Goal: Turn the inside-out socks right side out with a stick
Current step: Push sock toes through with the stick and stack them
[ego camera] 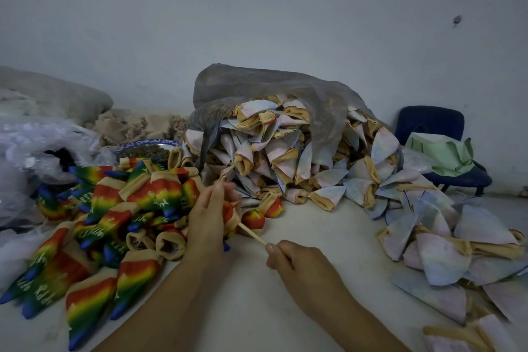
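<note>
My left hand (207,216) grips a rainbow sock (231,218) with a tan cuff, held just above the table. A thin wooden stick (253,234) runs from that sock's opening down to my right hand (297,261), which pinches its near end. To the left lies a heap of bright rainbow socks (94,223) printed with white letters. Pale pink-blue inside-out socks (285,157) with tan cuffs spill from a grey plastic bag (257,86) behind, and more of them (445,246) are spread at the right.
A white table (257,294) carries everything. A blue-rimmed bowl (148,147) sits behind the rainbow heap, with clear plastic bags (34,146) at the far left. A blue chair (445,148) holding a green cloth (440,151) stands at the right by the wall.
</note>
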Action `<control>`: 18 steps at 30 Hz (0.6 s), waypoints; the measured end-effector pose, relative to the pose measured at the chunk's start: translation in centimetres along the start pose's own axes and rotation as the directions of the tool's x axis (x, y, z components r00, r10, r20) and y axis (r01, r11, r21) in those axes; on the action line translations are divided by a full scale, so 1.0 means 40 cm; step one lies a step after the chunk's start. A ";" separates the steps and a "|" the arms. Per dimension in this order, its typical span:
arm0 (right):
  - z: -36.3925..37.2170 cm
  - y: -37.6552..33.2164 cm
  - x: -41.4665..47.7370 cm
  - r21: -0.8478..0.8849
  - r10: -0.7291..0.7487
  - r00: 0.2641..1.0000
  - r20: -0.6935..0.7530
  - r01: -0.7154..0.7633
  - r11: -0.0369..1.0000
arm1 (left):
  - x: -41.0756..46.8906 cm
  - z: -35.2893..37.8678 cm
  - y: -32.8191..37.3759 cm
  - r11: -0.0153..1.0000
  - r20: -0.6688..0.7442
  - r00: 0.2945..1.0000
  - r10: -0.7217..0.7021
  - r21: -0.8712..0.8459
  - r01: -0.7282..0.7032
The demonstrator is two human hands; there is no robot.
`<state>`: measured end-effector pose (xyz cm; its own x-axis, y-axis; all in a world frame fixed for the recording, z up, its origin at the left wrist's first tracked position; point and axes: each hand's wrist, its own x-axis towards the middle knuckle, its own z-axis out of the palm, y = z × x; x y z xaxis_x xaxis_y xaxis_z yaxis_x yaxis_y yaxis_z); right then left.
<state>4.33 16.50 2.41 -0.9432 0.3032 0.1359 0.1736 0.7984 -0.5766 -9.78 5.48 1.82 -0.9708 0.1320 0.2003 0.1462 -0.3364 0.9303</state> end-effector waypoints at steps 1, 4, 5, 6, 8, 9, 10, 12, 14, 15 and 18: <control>0.000 0.000 -0.001 -0.006 -0.003 1.000 -0.001 0.003 1.000 | 0.001 -0.001 -0.001 1.000 0.003 1.000 -0.015 0.026 0.015; -0.002 0.002 -0.003 -0.021 -0.020 1.000 0.011 0.021 1.000 | 0.007 -0.003 0.006 0.989 0.012 0.992 -0.129 -0.076 0.129; -0.002 0.003 -0.003 -0.021 -0.028 0.999 0.015 0.028 0.999 | 0.011 -0.004 0.009 0.976 0.004 0.986 -0.167 -0.141 0.166; -0.003 0.003 -0.004 -0.023 -0.036 0.999 0.019 0.036 0.999 | 0.013 -0.004 0.013 0.954 -0.005 0.979 -0.206 -0.224 0.200; -0.004 0.003 -0.005 -0.029 -0.048 0.999 0.025 0.048 0.998 | 0.016 -0.002 0.020 0.879 0.002 0.962 -0.272 -0.407 0.249; -0.005 0.003 -0.004 -0.028 -0.048 0.998 0.030 0.049 0.998 | 0.017 -0.001 0.020 0.840 0.023 0.957 -0.288 -0.475 0.264; -0.006 0.003 -0.004 -0.025 -0.046 0.998 0.033 0.047 0.999 | 0.018 0.000 0.019 0.811 0.052 0.955 -0.293 -0.516 0.277; -0.006 0.001 -0.005 -0.018 -0.039 0.999 0.035 0.040 0.999 | 0.019 0.003 0.016 0.778 0.101 0.948 -0.301 -0.549 0.305; -0.006 -0.001 -0.006 0.003 -0.025 0.999 0.030 0.025 1.000 | 0.015 0.010 0.016 0.752 0.128 0.941 -0.313 -0.572 0.328; -0.006 -0.001 -0.005 0.012 -0.017 0.999 0.029 0.017 1.000 | 0.012 0.015 0.016 0.738 0.135 0.938 -0.319 -0.586 0.335; -0.003 -0.004 -0.004 0.039 0.014 0.999 0.033 -0.016 0.999 | -0.004 0.033 0.020 0.721 0.145 0.933 -0.329 -0.600 0.347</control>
<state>4.47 16.38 2.57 -0.9494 0.2974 0.1012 0.1769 0.7724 -0.6100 -9.26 6.41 2.93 -0.9264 0.3691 -0.0741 -0.3457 -0.7563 0.5555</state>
